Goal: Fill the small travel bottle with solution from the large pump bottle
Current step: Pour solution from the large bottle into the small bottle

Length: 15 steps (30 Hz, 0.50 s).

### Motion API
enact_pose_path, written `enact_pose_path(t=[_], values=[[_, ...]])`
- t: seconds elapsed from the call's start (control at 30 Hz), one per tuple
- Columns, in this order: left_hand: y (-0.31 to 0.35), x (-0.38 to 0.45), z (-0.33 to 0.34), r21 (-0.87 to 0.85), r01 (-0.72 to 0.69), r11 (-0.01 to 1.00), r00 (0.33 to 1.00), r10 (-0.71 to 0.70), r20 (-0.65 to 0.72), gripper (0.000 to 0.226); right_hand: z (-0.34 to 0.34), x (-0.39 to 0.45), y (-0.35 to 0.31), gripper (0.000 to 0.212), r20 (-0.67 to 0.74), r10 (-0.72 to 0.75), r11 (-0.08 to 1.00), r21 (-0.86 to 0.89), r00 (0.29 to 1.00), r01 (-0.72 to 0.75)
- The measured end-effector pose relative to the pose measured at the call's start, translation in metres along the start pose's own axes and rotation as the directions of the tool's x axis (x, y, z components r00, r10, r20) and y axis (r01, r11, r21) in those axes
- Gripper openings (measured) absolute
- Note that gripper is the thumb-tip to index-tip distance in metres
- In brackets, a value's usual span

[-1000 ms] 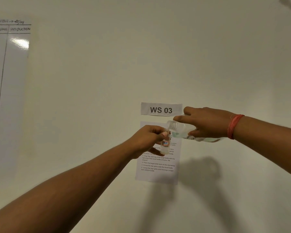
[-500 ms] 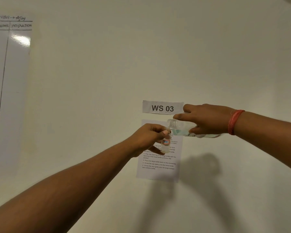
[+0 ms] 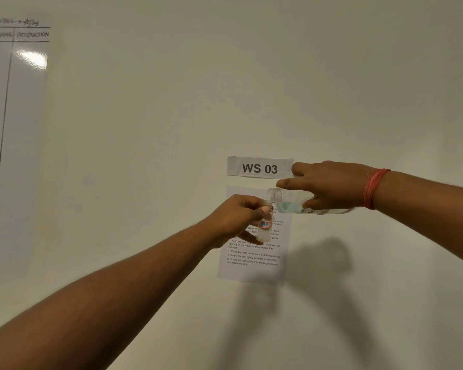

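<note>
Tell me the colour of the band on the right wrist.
Red-orange; the band shows best in the head view.

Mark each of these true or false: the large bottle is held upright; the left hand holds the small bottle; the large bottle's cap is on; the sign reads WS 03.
1. The large bottle is held upright. False: the right hand tips it on its side, neck toward the small bottle.
2. The left hand holds the small bottle. True.
3. The large bottle's cap is on. False: its threaded neck is bare.
4. The sign reads WS 03. True.
</note>
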<state>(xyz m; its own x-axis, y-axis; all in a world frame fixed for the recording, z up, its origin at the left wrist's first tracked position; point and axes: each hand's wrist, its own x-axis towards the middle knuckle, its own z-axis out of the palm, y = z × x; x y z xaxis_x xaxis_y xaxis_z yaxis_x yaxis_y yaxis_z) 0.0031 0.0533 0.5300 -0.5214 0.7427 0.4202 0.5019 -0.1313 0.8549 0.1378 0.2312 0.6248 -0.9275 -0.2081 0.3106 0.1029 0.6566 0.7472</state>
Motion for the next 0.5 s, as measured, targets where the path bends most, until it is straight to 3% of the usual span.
enact_pose_path(t=[0.5], values=[[-0.0001,-0.0002,0.0012,0.028,0.0,1.0,1.0,0.001,-0.02,0.027,-0.0011,0.0023,0.0021,0.07,0.005,-0.026,0.999,-0.023,1.0,0.027]])
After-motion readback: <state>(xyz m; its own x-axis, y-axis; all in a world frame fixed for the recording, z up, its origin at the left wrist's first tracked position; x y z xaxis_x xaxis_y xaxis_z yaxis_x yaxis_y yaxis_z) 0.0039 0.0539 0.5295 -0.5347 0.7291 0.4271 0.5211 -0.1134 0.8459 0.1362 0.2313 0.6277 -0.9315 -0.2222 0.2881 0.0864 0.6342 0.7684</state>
